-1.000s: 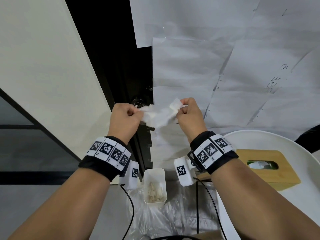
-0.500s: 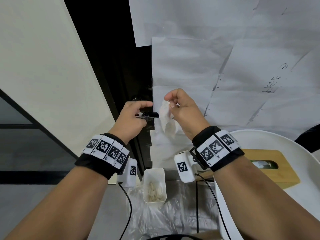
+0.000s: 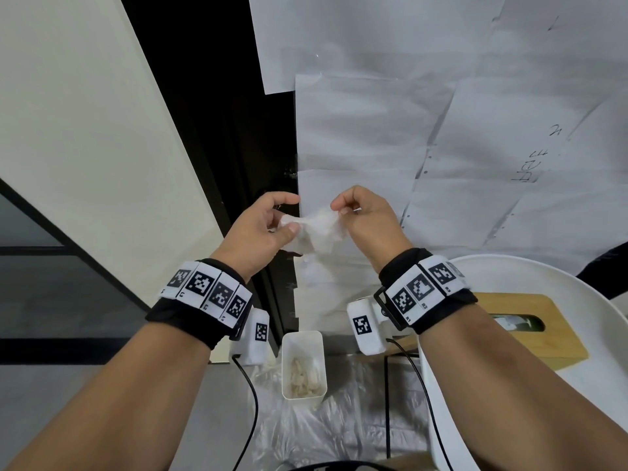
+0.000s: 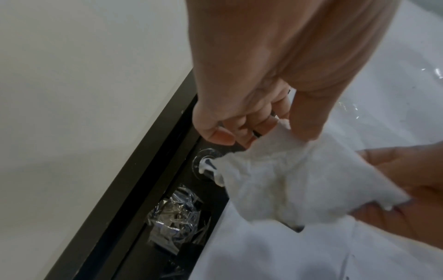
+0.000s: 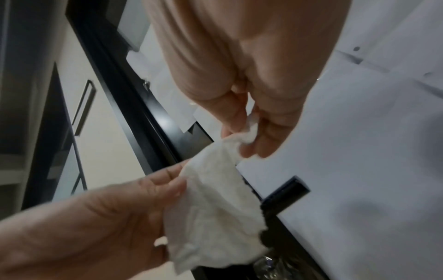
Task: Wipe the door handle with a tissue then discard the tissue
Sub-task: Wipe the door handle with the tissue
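Note:
A crumpled white tissue point(image 3: 316, 229) is stretched between both hands in front of the door edge. My left hand point(image 3: 287, 215) pinches its left end with thumb and curled fingers. My right hand point(image 3: 343, 209) pinches the right end between thumb and fingertips. In the left wrist view the tissue point(image 4: 287, 180) hangs just beside the round lock cylinder point(image 4: 206, 164). The right wrist view shows the tissue point(image 5: 210, 204) covering the near part of the black door handle point(image 5: 285, 193), whose square end sticks out to the right. In the head view my hands hide the handle.
White paper sheets point(image 3: 373, 130) cover the door, with the black frame point(image 3: 217, 130) to the left. Below stand a small white bin point(image 3: 303, 365) holding scraps, and a clear plastic bag point(image 3: 323, 430). A wooden tissue box point(image 3: 523, 324) sits on a white round table point(image 3: 577, 385) to the right.
Half a second ago my left hand was off the tissue and at the handle, while the right held the tissue alone. Now the left hand pinches the tissue again.

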A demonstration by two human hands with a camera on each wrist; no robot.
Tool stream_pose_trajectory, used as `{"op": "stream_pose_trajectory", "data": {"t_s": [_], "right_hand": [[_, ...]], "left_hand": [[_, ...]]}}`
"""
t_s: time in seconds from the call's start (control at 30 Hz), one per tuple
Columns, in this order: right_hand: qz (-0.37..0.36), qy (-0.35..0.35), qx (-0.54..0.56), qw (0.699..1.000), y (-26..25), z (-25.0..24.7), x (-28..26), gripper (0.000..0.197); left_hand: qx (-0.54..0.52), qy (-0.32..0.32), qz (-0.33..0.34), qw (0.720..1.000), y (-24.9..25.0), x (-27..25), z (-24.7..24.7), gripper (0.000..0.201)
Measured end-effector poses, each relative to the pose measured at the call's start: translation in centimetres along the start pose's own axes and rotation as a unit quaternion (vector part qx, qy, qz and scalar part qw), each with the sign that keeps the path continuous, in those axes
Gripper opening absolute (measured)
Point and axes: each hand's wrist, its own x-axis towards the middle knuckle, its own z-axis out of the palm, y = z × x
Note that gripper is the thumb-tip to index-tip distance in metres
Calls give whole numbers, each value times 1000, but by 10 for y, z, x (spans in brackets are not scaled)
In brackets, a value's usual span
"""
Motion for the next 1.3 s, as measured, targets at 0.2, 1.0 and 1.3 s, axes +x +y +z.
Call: {"op": "stream_pose_trajectory", "data": {"t_s": [0.2, 1.0, 1.3], "right_hand": [[-8, -8, -52, 999, 12, 10, -7, 10], [-29, -101, -249, 963, 20, 26, 4, 11], [-77, 29, -227, 971, 30, 20, 22, 17]], "left_hand": [[54, 47, 0, 997, -1, 3, 0, 30], [319, 77, -10, 944, -17, 8, 12, 7], [344, 152, 65, 925, -19, 27, 32, 10]]}}
